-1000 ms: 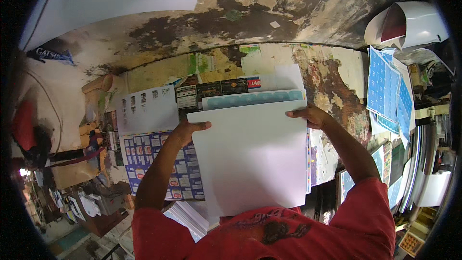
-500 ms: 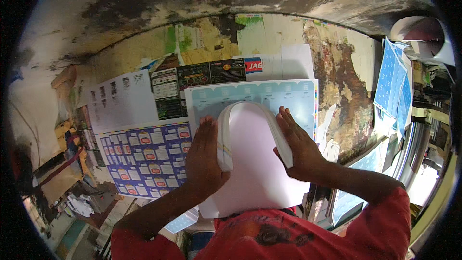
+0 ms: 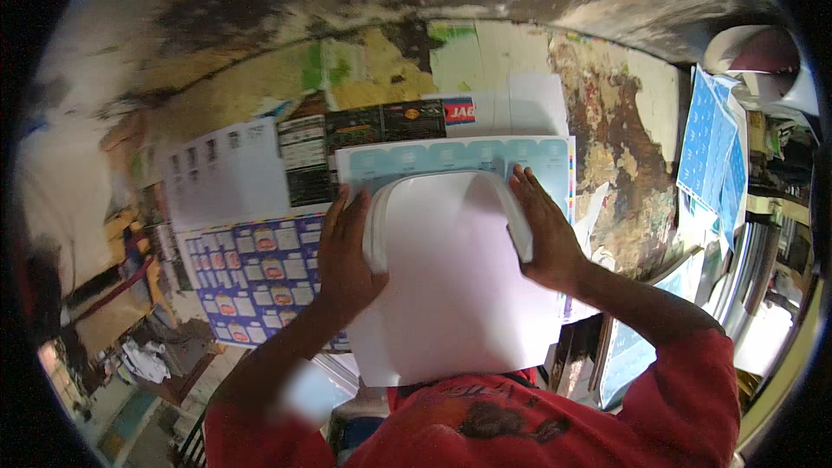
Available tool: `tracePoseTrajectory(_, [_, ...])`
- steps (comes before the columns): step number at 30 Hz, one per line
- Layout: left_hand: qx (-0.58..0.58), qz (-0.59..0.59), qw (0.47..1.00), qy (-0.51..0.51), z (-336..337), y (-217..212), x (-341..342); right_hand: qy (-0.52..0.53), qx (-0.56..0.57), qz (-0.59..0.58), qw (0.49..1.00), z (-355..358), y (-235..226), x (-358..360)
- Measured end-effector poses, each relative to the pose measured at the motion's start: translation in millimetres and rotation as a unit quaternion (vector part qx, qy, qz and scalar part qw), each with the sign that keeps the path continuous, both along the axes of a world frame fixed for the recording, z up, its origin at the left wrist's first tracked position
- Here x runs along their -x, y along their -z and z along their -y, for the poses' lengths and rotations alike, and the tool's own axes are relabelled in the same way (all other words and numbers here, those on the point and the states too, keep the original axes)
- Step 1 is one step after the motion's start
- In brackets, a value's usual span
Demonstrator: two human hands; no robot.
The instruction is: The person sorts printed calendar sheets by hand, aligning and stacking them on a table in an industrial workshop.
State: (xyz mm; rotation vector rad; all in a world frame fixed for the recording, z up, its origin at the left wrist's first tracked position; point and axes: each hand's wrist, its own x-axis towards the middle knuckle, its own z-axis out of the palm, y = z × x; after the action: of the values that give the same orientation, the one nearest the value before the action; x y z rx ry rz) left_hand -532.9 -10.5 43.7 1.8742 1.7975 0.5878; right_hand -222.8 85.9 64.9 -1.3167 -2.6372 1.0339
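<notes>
The worn worktop (image 3: 620,113) shows a peeling brown gap right of the papers. A white paper stack (image 3: 459,286) lies over a light-blue printed sheet (image 3: 433,152), near edge meeting the red shirt (image 3: 555,433), side edges curled up; its sheets cannot be counted. One purple printed sheet (image 3: 269,273) is partly hidden by the left arm. The left hand (image 3: 348,247) and right hand (image 3: 550,238), fingers straight, clasp the curl between them; thumbs seem mostly hidden.
</notes>
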Motion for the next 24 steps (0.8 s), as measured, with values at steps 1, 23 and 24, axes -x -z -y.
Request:
tracePoseTrajectory(1, [0.009, 0.012, 1.000, -0.013, 0, 9, 8, 0.042, -0.004, -0.017, 0.999, -2, -7, 2])
tracePoseTrajectory(23, [-0.199, -0.193, 0.945, 0.172, 275, 16, -104, -0.046, -0.274, -0.025, 0.960, 308, 16, -61])
tracePoseTrajectory(24, [-0.208, -0.192, 0.945, 0.166, 274, 11, -102, -0.047, -0.284, -0.017, 0.958, 310, 14, -60])
